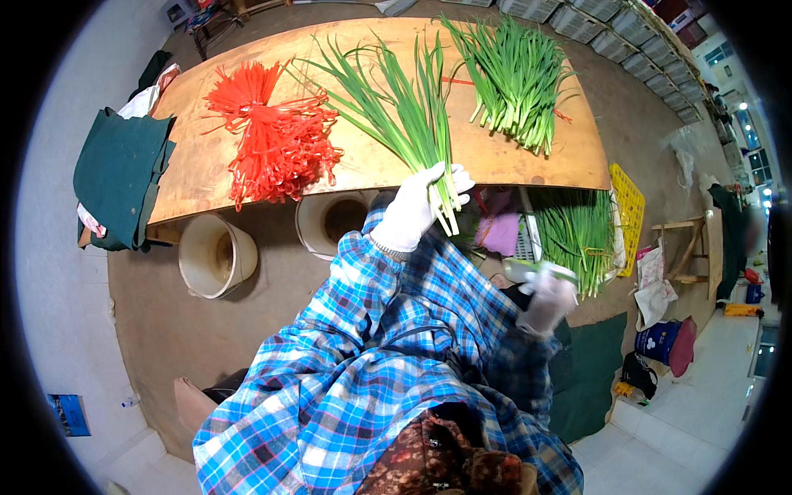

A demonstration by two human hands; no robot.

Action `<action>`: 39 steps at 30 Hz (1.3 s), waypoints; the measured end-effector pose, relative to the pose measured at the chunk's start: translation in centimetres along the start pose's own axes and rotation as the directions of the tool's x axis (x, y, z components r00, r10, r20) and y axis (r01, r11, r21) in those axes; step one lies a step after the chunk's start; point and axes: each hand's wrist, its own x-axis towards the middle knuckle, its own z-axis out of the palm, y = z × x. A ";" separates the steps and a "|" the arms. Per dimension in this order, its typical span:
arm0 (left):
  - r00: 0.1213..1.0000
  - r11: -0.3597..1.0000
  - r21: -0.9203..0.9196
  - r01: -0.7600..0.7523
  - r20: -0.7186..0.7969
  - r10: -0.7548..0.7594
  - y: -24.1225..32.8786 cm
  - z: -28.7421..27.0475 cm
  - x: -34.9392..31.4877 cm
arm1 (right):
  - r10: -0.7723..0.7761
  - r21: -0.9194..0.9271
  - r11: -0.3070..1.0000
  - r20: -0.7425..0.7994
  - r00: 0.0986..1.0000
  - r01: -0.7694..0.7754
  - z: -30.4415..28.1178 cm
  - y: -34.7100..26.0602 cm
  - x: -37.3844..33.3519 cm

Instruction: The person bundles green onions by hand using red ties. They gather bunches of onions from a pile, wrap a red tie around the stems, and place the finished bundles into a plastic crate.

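Note:
My left hand (417,206), in a white glove, is closed around a loose bunch of long green leafy stalks (412,115). Their pale cut ends stick out below the fingers, and the leaves fan out over the wooden table. Low on the right, my right hand (548,307) is gloved too and smeared by motion. A pale green and white blur shows at its fingers; I cannot make out whether it is something held. On the table lie a heap of red plastic ties (276,136), left of the bunch, and a larger pile of the same green stalks (516,82) at the far right.
The wooden table (363,165) spans the far side. Beneath its right part, more green stalks (577,235) fill a crate beside a yellow plastic basket (627,214). Two pale buckets (210,256) stand under the near edge. Dark green cloth (120,177) drapes the left end.

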 end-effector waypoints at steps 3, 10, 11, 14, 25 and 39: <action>0.999 0.998 -0.054 0.025 0.041 -0.023 -0.7 0.0 0.8 | 0.406 -0.240 0.912 0.410 0.817 -0.333 3.3 7.0 -3.0; 0.997 0.983 -0.174 0.053 0.064 -0.043 -1.2 -0.7 0.7 | 0.330 -0.130 0.942 0.502 0.799 -0.308 5.9 4.0 -1.3; 0.998 0.981 -0.188 0.046 0.061 -0.035 -1.3 -0.5 0.5 | 0.266 0.061 0.933 0.551 0.791 -0.356 6.0 1.3 -0.3; 0.996 0.980 -0.194 0.040 0.085 -0.024 -1.5 -0.6 0.7 | 0.070 0.195 0.957 0.559 0.826 -0.213 6.9 -3.8 0.7; 0.992 0.985 -0.168 0.040 0.127 -0.018 -1.7 -1.6 0.7 | 0.130 0.121 0.939 0.740 0.660 -0.321 9.0 -5.7 2.1; 0.992 0.967 -0.240 0.085 0.116 -0.059 -1.6 -0.2 -0.3 | -0.261 0.342 0.912 0.063 0.963 0.225 11.4 -6.5 0.1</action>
